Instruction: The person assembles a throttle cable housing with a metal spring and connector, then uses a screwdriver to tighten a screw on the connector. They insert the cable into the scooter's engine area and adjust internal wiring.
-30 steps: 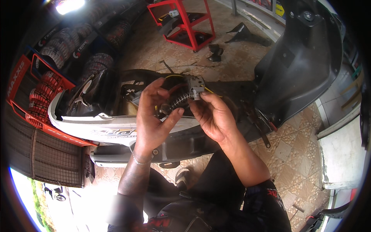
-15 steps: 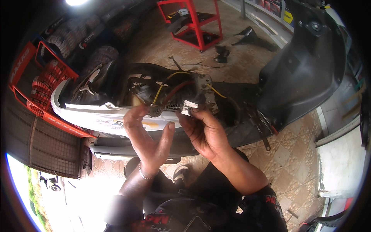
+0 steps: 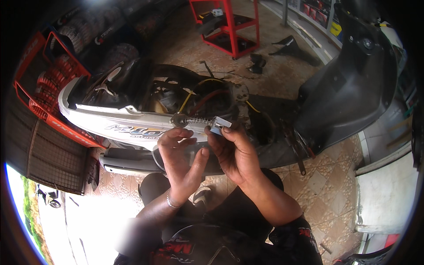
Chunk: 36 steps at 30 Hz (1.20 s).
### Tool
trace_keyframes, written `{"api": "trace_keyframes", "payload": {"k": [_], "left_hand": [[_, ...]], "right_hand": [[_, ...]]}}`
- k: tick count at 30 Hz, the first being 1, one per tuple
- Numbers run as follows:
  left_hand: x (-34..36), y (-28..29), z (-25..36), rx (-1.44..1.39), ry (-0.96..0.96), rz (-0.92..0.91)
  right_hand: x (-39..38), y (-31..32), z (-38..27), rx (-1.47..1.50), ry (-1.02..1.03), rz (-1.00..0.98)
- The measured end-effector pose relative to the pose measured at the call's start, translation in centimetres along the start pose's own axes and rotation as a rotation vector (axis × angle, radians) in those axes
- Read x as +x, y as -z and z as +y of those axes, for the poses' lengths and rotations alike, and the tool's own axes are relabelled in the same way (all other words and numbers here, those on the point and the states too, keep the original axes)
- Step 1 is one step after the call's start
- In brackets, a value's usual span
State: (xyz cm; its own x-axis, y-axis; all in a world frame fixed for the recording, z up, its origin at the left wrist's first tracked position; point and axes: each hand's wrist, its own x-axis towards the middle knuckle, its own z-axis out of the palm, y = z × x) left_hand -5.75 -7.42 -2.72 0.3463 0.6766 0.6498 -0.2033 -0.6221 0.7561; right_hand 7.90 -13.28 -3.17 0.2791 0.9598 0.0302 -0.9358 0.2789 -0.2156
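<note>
Item: metal part [image 3: 191, 120], ctr of frame. R hand [image 3: 236, 157]: fingers clamped on its block [image 3: 223, 122], so spring [image 3: 201, 120] juts clear, leftward. L hand [image 3: 180, 164]: fingers apart, empty AFAICT from here, near round end [image 3: 178, 119].

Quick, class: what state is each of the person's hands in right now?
Left hand: open, thumb apart from the loosely curled fingers, holding nothing visible.
Right hand: closed, holding the metal block beside the spring.
</note>
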Motion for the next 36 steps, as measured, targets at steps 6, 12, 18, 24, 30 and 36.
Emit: {"api": "trace_keyframes", "payload": {"k": [6, 12, 18, 24, 30, 36], "left_hand": [[-0.4, -1.6, -0.4, -0.287, 0.130, -0.068], [-0.1, -2.2, -0.9, -0.448, 0.285, -0.058], [0.1, -1.7, -1.0, -0.378, 0.365, -0.114], [0.1, -1.0, -1.5, -0.379, 0.410, -0.101], [0.0, -0.9, -2.2, -0.333, 0.405, -0.154], [0.0, -1.0, -2.1, -0.334, 0.426, -0.147]], "right_hand": [[-0.2, 0.2, 0.4, -0.063, 0.014, -0.059], [-0.4, 1.7, 1.2, -0.082, -0.025, -0.053], [-0.6, 2.6, 1.3, -0.157, -0.103, -0.008], [-0.7, 2.6, -0.5, -0.507, -0.119, 0.037], [-0.2, 3.7, -2.3, -0.813, -0.012, -0.086], [-0.2, 3.5, -3.9, -0.991, 0.076, -0.128]]}}
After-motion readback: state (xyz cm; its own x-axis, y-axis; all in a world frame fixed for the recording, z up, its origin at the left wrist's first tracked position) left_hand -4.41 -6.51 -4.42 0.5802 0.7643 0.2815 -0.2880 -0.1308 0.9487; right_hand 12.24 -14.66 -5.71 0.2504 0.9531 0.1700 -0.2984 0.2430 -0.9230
